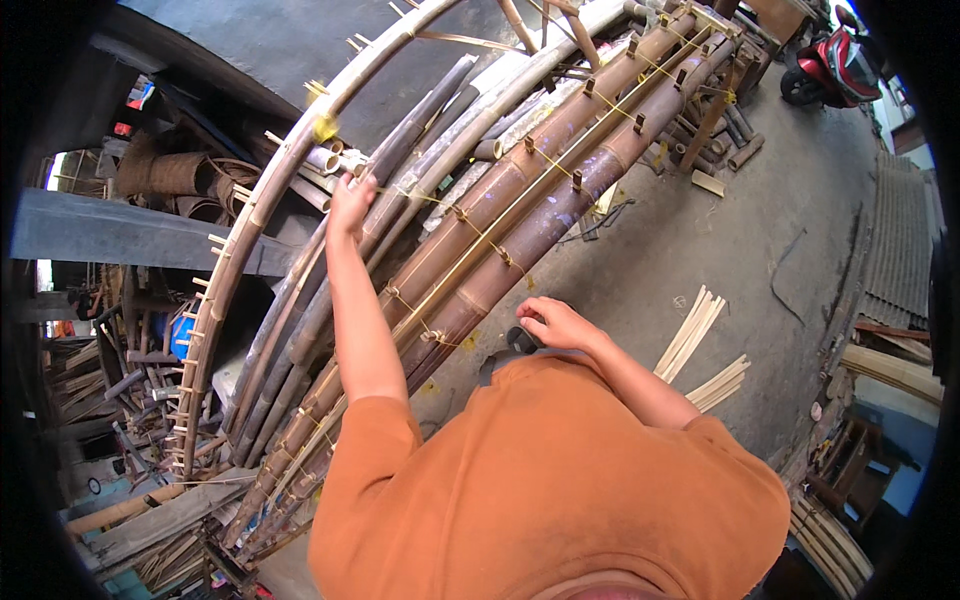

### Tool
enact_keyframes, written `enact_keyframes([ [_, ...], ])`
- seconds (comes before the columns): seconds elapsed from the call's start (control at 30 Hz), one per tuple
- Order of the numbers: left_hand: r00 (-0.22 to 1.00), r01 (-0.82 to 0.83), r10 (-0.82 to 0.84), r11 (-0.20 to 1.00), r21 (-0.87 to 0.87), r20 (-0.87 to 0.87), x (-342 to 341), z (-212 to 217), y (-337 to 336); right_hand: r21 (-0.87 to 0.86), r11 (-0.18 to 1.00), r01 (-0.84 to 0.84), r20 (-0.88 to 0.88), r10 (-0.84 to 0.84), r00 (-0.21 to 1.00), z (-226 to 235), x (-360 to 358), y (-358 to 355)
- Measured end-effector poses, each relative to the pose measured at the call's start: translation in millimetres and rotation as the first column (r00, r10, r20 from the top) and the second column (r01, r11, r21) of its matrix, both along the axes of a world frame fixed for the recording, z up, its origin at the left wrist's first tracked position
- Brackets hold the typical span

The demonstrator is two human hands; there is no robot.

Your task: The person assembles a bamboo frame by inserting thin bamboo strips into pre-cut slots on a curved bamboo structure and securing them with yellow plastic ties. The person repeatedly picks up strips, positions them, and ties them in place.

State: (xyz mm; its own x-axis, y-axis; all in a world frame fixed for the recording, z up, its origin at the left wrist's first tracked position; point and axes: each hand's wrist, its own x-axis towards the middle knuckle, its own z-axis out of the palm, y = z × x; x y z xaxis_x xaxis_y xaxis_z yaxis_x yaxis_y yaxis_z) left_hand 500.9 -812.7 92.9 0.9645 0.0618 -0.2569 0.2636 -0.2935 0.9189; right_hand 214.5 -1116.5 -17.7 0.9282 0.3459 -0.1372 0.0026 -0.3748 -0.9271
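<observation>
Yellow cord (pixel 412 194), head view: runs from L hand (pixel 350 205) toward the pegs (pixel 577 181) on the brown bamboo poles (pixel 478 285). L grip looks pinched on the cord; R hand (pixel 555 322) half-curled by the torso, can't tell if anything's in it. Poles lie just in front of the body, long axis diagonal: low L to upper R, twd the red motorbike (pixel 835 65). Cord's axis crosses them, held end pointing L. Step, I'd judge: tensioning cord for lashing; next move prob. calls for steady pull, no snags on pegs.
</observation>
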Motion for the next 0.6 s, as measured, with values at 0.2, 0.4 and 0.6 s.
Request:
enact_keyframes([
  [0.2, 0.874, 0.444, -0.459, 0.626, 0.641, -0.157, -136, -21, -93, 0.504, 0.396, 0.768, -0.814, -0.078, 0.575, 31, 49, 16],
  [0.4, 0.949, 0.152, -0.285, 0.791, 0.593, 0.137, -162, -103, -117, 0.704, 0.364, 0.61, -0.485, -0.381, 0.787, 152, 102, 94],
  [0.6, 0.964, 0.224, -0.265, 0.819, 0.528, 0.003, -154, -49, -139, -0.561, 0.804, 0.196, 0.392, 0.049, 0.919, 58, 238, 67],
])
